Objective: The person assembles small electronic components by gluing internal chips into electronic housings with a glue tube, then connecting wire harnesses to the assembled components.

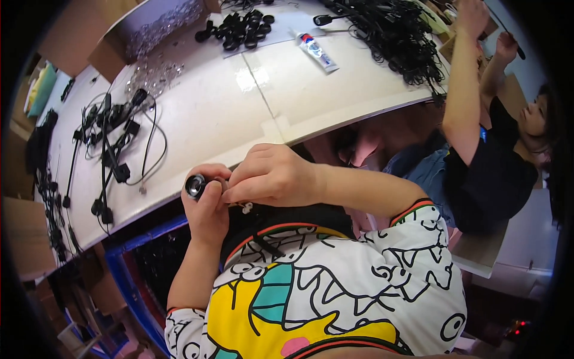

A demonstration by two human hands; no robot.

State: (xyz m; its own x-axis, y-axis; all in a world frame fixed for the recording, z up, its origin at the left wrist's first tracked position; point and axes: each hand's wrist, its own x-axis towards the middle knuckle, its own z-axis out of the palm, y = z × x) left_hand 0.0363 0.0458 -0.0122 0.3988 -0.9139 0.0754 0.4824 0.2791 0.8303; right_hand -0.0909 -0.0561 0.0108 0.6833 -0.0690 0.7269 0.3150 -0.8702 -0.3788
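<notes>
Nearest to the camera is the person's own shirt [311, 293], white with black cartoon outlines and patches of yellow and teal, which fills the lower middle of the view. Just above it both hands meet close to the chest. The left hand [206, 206] is closed around a small black cylindrical part [195, 185], whose round shiny end shows at the top of the fist and faces the camera. The right hand [272, 176] lies just beside the left one and touches it, with the fingers bent and pinched together on something small at the side of the black part; what they pinch is too small to tell. A small light piece [246, 207] shows just under the right fingers. To the left and below the hands there is a blue crate [122, 266] with dark contents. Beyond the hands stands a white table [239, 113]. On its left part lies a bundle of black cables with plugs [110, 137]. Further on the table there are a pile of small clear pieces [155, 75], a white tube [315, 50], a heap of black round parts [239, 30] and a big tangle of black cords [397, 36]. At the far right another person in a black shirt [487, 173] raises both arms above the table.
</notes>
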